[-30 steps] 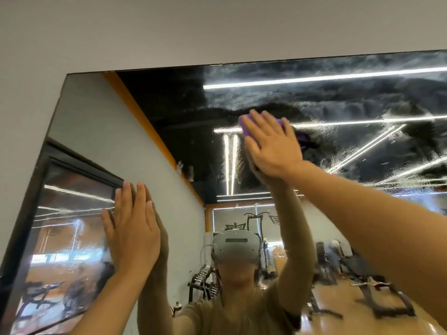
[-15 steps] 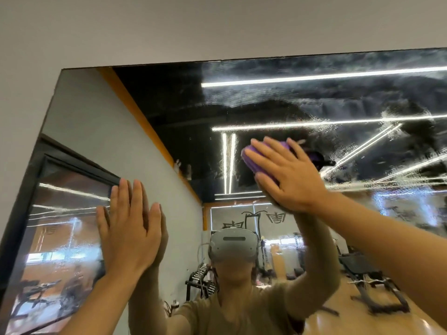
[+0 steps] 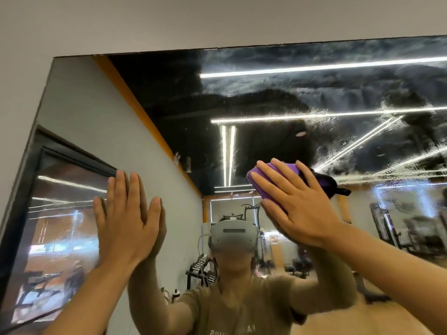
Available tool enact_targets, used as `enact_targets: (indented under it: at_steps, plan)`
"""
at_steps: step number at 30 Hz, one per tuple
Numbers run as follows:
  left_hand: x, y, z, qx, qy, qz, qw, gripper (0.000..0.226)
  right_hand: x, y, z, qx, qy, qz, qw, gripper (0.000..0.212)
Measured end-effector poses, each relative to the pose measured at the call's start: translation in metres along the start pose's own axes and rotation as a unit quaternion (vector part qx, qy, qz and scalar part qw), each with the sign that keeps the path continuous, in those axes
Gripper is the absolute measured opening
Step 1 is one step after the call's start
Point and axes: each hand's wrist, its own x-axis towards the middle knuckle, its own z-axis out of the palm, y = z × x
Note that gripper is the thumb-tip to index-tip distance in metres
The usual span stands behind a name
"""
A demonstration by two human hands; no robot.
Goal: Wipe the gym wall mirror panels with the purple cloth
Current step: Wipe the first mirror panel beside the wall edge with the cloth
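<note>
The left hand (image 3: 127, 221) lies flat against the mirror panel (image 3: 154, 122), fingers straight and close together, pointing up, holding nothing; its own reflection meets it palm to palm in the glass. The right hand (image 3: 294, 206), well apart from the left and a little higher, presses the purple cloth (image 3: 278, 170) against the same glass with straight, spread fingers laid over it rather than curled round it. The cloth is bunched into a thick pad under the palm: a bright violet edge shows between and above the fingers, and on the side away from the left hand a darker fold with a small black tab sticks out past the knuckles, though that part may be partly the cloth's reflection and I cannot tell them apart. Above and beyond the right hand the glass carries pale, streaky smears and speckled film that catch the reflected ceiling light strips (image 3: 314, 68); between the two hands and above the left hand the surface looks darker and cleaner. Below the hands the mirror shows the person in a tan shirt with a grey headset (image 3: 233, 234), and gym machines behind. Above the mirror's top edge runs the plain grey wall (image 3: 169, 22).
</note>
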Motion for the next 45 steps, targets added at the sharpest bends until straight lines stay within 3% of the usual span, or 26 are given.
enact_targets:
  at_steps: [3,8,10,18,22,28,31,40,45]
  plan:
    - [0.000,-0.001,0.002,0.005,-0.004,-0.002,1.000,0.083,0.035,0.022,-0.011,0.000,-0.030,-0.012,0.999,0.056]
    - [0.000,-0.004,0.003,0.006,-0.007,0.001,1.000,0.081,0.096,0.046,-0.020,-0.003,-0.027,0.118,0.993,0.062]
    - [-0.001,-0.004,0.003,0.004,-0.007,0.002,1.000,0.081,0.088,0.034,-0.016,0.001,-0.012,0.127,0.992,0.059]
    - [-0.002,-0.002,0.002,0.010,-0.001,0.000,1.000,0.085,-0.045,-0.021,0.011,-0.017,0.020,-0.002,1.000,0.056]
    - [-0.001,-0.002,0.001,0.015,-0.006,0.004,1.000,0.085,-0.027,-0.008,-0.001,-0.004,0.001,-0.039,0.999,0.056]
    - [-0.003,-0.003,-0.001,0.024,-0.012,0.008,1.000,0.086,0.054,0.030,-0.010,-0.008,0.000,0.062,0.998,0.056]
    - [-0.003,-0.004,0.000,0.026,-0.008,0.011,1.000,0.086,0.054,0.026,-0.007,-0.008,0.010,0.079,0.997,0.057]
    - [-0.004,0.000,-0.004,0.034,-0.017,0.007,0.999,0.092,-0.069,-0.030,0.010,-0.028,0.007,-0.024,0.999,0.057]
    - [-0.004,0.000,-0.004,0.042,-0.021,0.010,0.999,0.093,-0.049,-0.010,0.003,-0.040,-0.041,-0.086,0.995,0.058]
